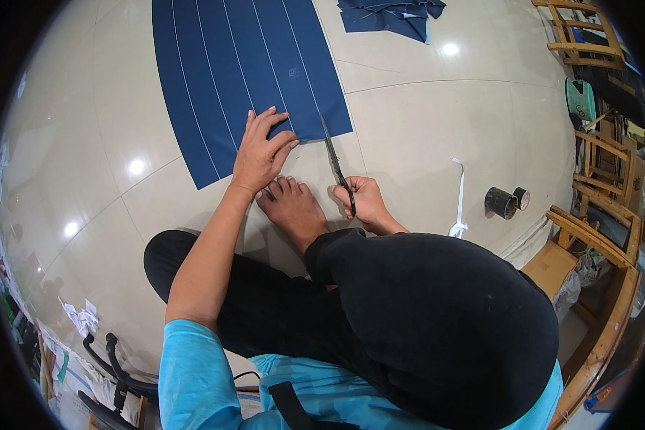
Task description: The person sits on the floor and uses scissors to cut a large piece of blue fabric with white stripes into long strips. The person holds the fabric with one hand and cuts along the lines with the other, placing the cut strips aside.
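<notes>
A long piece of dark blue fabric (218, 79) with several pale lines running along it lies flat on the tiled floor. My left hand (259, 150) rests on its near edge, fingers spread and bent a little. In my right hand (364, 202) is a pair of black-handled scissors (335, 159), my fingers around the handles. The blades point away from me, their tip at the fabric's near edge close to the rightmost line. My bare foot (292, 208) stands on the floor between my two hands, just short of the fabric.
Crumpled blue fabric pieces (394, 16) lie at the far right. A white strip (461, 190) and two dark rolls of tape (501, 203) are on the floor to the right. Wooden frames (595, 229) line the right side. Black chair legs (122, 373) stand at lower left.
</notes>
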A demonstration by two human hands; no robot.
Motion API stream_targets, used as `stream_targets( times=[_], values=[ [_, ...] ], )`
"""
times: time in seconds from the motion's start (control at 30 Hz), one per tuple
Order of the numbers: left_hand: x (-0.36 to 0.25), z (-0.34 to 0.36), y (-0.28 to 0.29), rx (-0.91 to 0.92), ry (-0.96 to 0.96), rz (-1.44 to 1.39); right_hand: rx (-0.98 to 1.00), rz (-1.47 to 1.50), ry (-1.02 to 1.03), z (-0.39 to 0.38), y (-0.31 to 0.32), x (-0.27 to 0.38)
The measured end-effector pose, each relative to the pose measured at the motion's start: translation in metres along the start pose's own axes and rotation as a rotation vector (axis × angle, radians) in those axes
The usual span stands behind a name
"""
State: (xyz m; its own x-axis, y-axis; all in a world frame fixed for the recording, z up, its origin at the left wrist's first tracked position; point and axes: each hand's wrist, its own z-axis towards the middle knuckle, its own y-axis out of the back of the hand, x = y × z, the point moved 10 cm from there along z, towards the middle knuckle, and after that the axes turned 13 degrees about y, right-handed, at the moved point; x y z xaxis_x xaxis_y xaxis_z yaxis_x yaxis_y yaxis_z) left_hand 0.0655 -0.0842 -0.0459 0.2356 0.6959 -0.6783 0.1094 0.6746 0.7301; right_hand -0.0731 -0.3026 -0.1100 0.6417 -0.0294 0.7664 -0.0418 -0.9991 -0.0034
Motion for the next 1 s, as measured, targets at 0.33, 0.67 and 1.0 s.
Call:
stream_targets(
  times=[0.33,0.67,1.0],
  values=[
    [0.000,0.001,-0.001,0.005,-0.006,0.007,0.001,-0.004,-0.016,0.000,0.001,-0.002],
    [0.000,0.001,0.000,0.008,0.002,-0.013,0.018,-0.003,0.020,0.016,-0.005,0.011],
    [0.001,-0.001,-0.001,0.027,0.002,-0.017,0.009,0.017,0.010,0.021,-0.008,0.019]
  ],
)
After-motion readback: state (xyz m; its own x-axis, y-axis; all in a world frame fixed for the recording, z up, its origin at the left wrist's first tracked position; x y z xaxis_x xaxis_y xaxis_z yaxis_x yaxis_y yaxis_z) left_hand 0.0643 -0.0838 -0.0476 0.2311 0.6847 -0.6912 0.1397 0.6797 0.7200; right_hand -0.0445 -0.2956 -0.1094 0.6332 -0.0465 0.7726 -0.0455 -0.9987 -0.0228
